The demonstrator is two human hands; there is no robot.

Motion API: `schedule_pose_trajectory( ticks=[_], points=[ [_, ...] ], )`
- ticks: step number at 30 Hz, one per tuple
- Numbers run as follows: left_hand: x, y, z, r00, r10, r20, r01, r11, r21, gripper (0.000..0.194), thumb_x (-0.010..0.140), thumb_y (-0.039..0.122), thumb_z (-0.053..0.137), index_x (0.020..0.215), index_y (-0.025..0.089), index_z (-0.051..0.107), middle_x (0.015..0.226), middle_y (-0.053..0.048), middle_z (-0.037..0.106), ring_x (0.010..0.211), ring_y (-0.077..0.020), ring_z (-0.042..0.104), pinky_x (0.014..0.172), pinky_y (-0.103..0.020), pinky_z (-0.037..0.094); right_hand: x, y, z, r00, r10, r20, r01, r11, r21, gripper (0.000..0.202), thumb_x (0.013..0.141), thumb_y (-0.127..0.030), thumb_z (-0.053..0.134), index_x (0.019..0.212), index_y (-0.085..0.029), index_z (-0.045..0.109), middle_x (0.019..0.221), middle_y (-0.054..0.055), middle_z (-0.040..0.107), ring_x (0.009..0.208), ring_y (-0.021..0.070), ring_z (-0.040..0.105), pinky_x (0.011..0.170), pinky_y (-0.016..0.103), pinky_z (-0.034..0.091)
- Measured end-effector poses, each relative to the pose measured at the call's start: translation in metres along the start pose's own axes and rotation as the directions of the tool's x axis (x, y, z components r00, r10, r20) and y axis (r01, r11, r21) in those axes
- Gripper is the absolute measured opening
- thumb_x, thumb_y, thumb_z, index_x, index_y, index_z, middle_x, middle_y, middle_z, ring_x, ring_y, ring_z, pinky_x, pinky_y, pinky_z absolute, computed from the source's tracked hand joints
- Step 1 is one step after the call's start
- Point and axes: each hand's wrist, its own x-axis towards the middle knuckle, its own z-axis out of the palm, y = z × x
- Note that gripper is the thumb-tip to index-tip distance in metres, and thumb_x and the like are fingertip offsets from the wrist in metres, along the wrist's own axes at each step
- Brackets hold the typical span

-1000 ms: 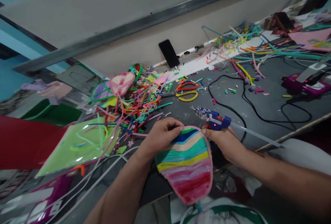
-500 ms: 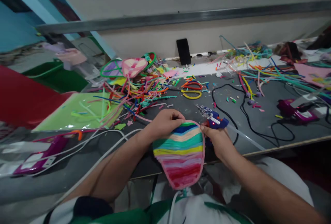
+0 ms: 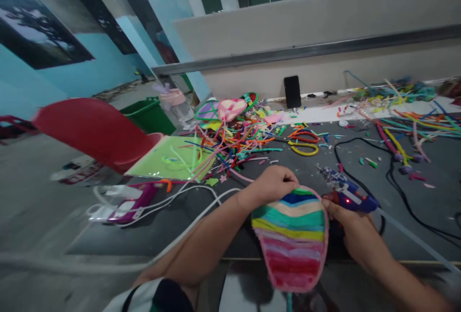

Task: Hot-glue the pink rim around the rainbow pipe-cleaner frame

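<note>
Pinching fuzzy striped oval, pink-rimmed: left hand (image 3: 276, 186) | right hand (image 3: 351, 221) gripping rim, plastic glue gun (image 3: 347, 194)

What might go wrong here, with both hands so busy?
The right hand holds the glue gun while its fingers also grip the striped piece. A red light glows on the gun, so it may be hot: a slip might burn fingers or smear glue on the piece.

The white cable runs close beside the left forearm, which might snag it.

That shared grip on the piece's edge might also slip, bending its pink rim.
</note>
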Motion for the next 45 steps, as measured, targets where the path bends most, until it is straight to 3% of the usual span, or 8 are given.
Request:
schedule_pose_trajectory(
  ticks=[2,6,11,18,45],
  points=[
    [0.0,-0.003,-0.005,1.0,0.006,-0.013,-0.006,1.0,-0.012,0.023,0.075,0.026,0.055,0.079,0.012,0.073,0.071,-0.003,0.07,0.065,-0.013,0.058,0.058,-0.019,0.04,0.003,-0.001,0.006,0.999,-0.006,-0.04,0.005,1.0,-0.008,0.017,0.064,-0.037,0.072,0.071,-0.023,0.066,0.066,0.002,0.063,0.064,0.0203,0.053,0.06,0.034,0.041],
    [0.003,-0.008,-0.007,0.999,0.009,-0.034,-0.01,1.0,-0.013,0.025,0.074,0.027,0.054,0.077,0.011,0.073,0.069,-0.004,0.069,0.064,-0.0134,0.057,0.057,-0.02,0.04,0.01,0.008,0.012,0.997,-0.053,-0.063,0.061,0.989,0.134,0.022,0.062,-0.034,0.075,0.075,-0.02,0.065,0.066,0.0,0.062,0.063,0.017,0.053,0.062,0.031,0.041],
    [0.006,-0.007,-0.004,0.998,-0.046,0.037,0.048,0.998,-0.05,0.025,0.072,0.029,0.055,0.075,0.011,0.072,0.066,-0.002,0.066,0.06,-0.0122,0.055,0.056,-0.02,0.039,0.011,0.013,0.009,0.998,-0.054,-0.036,0.059,0.985,0.164,0.021,0.063,-0.032,0.074,0.075,-0.018,0.063,0.062,-0.004,0.059,0.058,0.013,0.05,0.057,0.027,0.038],
    [0.005,-0.002,-0.004,0.989,-0.105,0.104,0.119,0.984,-0.136,0.022,0.072,0.028,0.056,0.075,0.012,0.069,0.065,0.0,0.063,0.06,-0.0111,0.053,0.055,-0.019,0.039,0.008,0.011,0.006,0.997,-0.055,-0.053,0.064,0.98,0.191,0.022,0.063,-0.033,0.074,0.077,-0.019,0.063,0.068,-0.002,0.062,0.063,0.0152,0.053,0.062,0.029,0.042],
    [0.006,-0.002,-0.003,0.99,-0.11,0.093,0.121,0.985,-0.122,0.022,0.071,0.029,0.055,0.073,0.012,0.069,0.066,-0.001,0.064,0.06,-0.0118,0.054,0.055,-0.019,0.04,0.01,0.014,0.008,0.993,-0.054,-0.109,0.068,0.989,0.131,0.025,0.062,-0.036,0.075,0.079,-0.02,0.065,0.072,-0.001,0.065,0.07,0.018,0.057,0.067,0.031,0.044]
  ],
)
